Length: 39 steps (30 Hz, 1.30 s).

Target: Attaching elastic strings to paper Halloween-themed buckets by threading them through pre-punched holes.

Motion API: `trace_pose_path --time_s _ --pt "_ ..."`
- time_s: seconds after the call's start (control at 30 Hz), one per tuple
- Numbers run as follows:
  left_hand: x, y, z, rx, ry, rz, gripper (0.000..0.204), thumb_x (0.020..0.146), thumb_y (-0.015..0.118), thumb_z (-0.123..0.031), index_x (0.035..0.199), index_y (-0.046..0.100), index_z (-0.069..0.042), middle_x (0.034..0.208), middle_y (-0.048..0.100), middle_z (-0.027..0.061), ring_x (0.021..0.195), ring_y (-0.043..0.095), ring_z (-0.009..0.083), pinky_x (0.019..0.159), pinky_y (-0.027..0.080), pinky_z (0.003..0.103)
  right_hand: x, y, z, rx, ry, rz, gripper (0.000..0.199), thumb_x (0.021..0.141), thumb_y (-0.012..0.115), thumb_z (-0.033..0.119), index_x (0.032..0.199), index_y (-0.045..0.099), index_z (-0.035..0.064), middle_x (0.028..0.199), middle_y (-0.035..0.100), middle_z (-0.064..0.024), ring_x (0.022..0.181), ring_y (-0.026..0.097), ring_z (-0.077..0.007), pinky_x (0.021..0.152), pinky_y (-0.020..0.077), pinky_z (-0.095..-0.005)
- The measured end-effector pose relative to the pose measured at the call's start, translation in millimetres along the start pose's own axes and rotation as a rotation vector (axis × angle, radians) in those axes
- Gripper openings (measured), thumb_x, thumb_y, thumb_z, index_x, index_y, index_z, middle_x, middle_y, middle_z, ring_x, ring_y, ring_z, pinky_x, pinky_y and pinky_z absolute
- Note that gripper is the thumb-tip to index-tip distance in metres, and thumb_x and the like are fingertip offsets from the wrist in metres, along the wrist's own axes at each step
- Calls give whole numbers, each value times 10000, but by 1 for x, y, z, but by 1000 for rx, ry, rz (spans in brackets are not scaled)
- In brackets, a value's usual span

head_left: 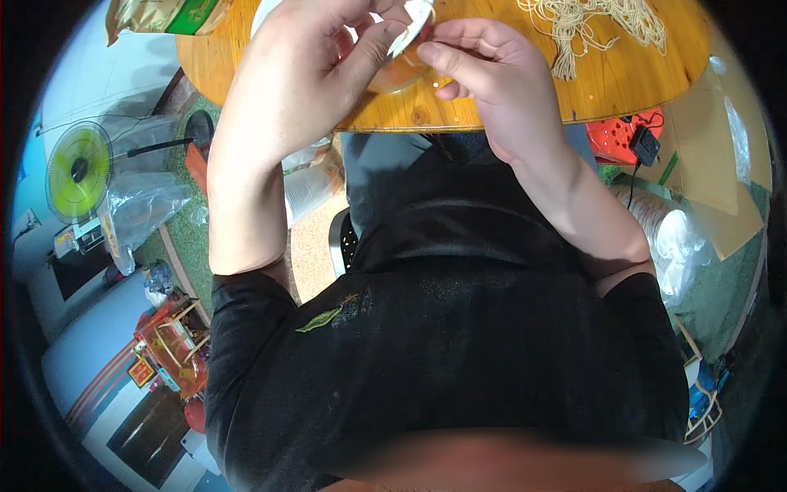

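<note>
At the top of the head view, my left hand pinches a white, curved, band-like piece between thumb and fingers. Its upper part runs out of the picture, so its full shape is hidden. My right hand is just to the right of it, thumb and forefinger pressed together close to the piece's edge. Whatever lies between those fingertips is too small to make out. Beneath the hands, a clear round dish rests on the wooden table, partly covered by my left hand. A tiny white bead lies beside the dish.
Bundles of beige knotted cord lie on the table at the right. A gold and green package sits at the far left. Below are a green fan, a red plastic stool with a black adapter, and cardboard.
</note>
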State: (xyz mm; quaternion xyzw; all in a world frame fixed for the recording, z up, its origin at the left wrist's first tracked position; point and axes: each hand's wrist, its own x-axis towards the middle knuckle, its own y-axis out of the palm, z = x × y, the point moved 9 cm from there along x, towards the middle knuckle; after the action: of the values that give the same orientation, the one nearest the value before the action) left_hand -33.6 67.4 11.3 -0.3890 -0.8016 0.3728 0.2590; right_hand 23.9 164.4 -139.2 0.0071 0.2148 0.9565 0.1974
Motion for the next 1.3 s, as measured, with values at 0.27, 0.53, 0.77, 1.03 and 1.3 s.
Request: trace_pose_path --time_s 0.27,0.53,0.77,1.03,1.3 --pt "-7 1 19 -801 792 -253 81 912 677 63 964 630 21 1019 668 125 816 645 213 683 517 301 4 6 -8 65 39 23 226 971 726 158 1140 696 10 1022 716 -47 892 670 -104 750 568 -255" --pt "-2 1 2 -41 -34 -21 104 897 672 74 966 625 13 936 634 112 806 627 227 699 503 311 11 -2 -18 117 142 82 261 959 734 184 1128 704 -13 1011 726 -66 953 689 -122 767 586 -270" --pt "-4 -6 -7 -17 22 -149 126 882 640 105 964 623 11 1042 639 144 828 621 257 732 504 316 7 3 44 176 -132 206 123 1007 672 112 1062 708 7 973 723 -66 719 653 -56 613 503 -158" --pt "-8 -5 -23 194 147 -139 89 916 641 86 974 620 23 995 666 139 825 658 188 718 520 296 9 25 72 -298 57 198 106 954 697 43 1003 706 -50 868 736 -48 749 663 -71 646 506 -203" --pt "-9 0 -1 -131 -46 -109 31 952 644 50 964 623 31 806 658 97 701 655 149 640 525 281 1 31 68 -398 209 192 108 947 710 62 999 722 -32 852 735 -49 675 637 -71 597 496 -211"
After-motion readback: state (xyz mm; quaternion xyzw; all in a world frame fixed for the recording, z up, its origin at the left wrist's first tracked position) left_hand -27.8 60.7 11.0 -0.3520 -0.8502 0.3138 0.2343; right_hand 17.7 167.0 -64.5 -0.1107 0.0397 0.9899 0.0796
